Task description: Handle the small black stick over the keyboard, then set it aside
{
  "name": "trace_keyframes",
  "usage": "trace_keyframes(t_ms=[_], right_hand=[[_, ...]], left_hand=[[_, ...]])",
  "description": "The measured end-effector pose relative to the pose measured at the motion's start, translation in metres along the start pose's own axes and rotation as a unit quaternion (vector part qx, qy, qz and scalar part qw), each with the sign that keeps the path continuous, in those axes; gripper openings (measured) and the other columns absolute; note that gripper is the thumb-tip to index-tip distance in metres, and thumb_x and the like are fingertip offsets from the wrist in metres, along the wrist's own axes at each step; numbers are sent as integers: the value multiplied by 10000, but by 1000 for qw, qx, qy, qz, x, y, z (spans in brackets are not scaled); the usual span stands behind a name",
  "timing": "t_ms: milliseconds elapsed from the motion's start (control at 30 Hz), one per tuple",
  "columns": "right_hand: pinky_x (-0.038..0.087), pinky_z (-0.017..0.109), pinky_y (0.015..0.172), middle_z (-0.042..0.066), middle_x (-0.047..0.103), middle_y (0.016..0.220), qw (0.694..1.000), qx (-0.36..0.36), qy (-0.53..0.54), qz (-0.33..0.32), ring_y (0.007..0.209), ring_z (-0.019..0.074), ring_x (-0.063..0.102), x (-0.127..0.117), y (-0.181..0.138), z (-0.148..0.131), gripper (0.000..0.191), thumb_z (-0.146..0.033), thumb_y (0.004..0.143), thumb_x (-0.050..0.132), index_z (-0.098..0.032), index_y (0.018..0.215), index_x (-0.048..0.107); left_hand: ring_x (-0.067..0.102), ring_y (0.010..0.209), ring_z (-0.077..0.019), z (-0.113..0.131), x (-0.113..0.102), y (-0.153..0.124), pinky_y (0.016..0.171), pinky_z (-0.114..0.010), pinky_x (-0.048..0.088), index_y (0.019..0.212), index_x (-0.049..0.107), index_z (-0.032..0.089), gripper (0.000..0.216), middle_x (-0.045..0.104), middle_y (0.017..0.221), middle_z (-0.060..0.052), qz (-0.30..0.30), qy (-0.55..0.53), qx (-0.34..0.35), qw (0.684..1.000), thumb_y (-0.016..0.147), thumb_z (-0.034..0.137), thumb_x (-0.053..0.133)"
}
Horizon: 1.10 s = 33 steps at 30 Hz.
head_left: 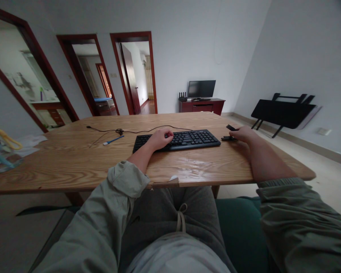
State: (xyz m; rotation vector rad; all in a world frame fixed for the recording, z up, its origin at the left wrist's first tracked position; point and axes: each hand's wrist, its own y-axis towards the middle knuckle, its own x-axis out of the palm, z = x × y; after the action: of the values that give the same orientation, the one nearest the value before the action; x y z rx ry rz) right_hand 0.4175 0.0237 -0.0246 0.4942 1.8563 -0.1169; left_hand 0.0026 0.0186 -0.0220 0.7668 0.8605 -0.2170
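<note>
Keyboard point(191, 139) lies beneath curled left hand point(160, 139), grip unclear; right hand point(242, 135) pinches black strip point(230, 127).

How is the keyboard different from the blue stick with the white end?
The keyboard is black; the blue stick has a white end. The keyboard is broad; the blue stick is slim and shorter. The left hand is over the keyboard; neither hand is at the blue stick. Both lie on the wooden table.

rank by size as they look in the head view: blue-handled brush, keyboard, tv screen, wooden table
1. wooden table
2. keyboard
3. tv screen, though it stands farther off
4. blue-handled brush
</note>
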Motion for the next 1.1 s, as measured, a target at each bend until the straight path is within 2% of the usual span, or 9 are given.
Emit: trace_keyframes(t_ms=[267,433,567,667,867,1100], right_hand=[[453,320,585,114,658,762,1000,5,17,2,711,254,634,-1,0,1,317,-402,734,602,-149,884,718],[460,329,582,142,659,779,998,50,37,16,737,276,639,-5,0,5,390,-426,731,580,-134,943,727],[473,340,591,161,659,816,996,88,21,19,785,297,641,-4,1,8,382,-412,707,595,-139,941,725],[478,344,596,142,650,770,996,80,29,28,782,296,640,-3,1,8,347,-386,695,606,-168,936,726],[461,338,553,131,622,708,995,100,14,-26,721,282,631,-8,-5,0,267,-373,699,575,-163,802,704],[436,324,512,116,619,671,994,80,14,-78,666,247,611,-12,-12,-7,186,-328,698,564,-171,691,663]], left_hand=[[593,754,-153,-1,0,1,754,-282,476,876,698,152,187,700,890,-48,0,-8,6,1000,800,266,571],[596,761,-158,0,0,0,741,-284,475,888,700,161,194,702,895,-47,-4,-5,-6,1000,798,275,572],[600,770,-157,1,-1,0,763,-287,483,890,700,159,188,707,910,-50,0,-8,-4,1000,798,265,576],[602,764,-157,2,-1,0,767,-289,487,893,701,162,186,710,905,-49,-1,-5,-16,1000,801,268,579],[595,749,-151,1,-2,0,762,-286,484,882,699,161,175,707,900,-47,0,-2,-15,1000,800,266,584],[595,759,-154,2,-2,0,764,-287,486,887,695,161,177,704,900,-49,-3,-4,-18,1000,805,264,576]])
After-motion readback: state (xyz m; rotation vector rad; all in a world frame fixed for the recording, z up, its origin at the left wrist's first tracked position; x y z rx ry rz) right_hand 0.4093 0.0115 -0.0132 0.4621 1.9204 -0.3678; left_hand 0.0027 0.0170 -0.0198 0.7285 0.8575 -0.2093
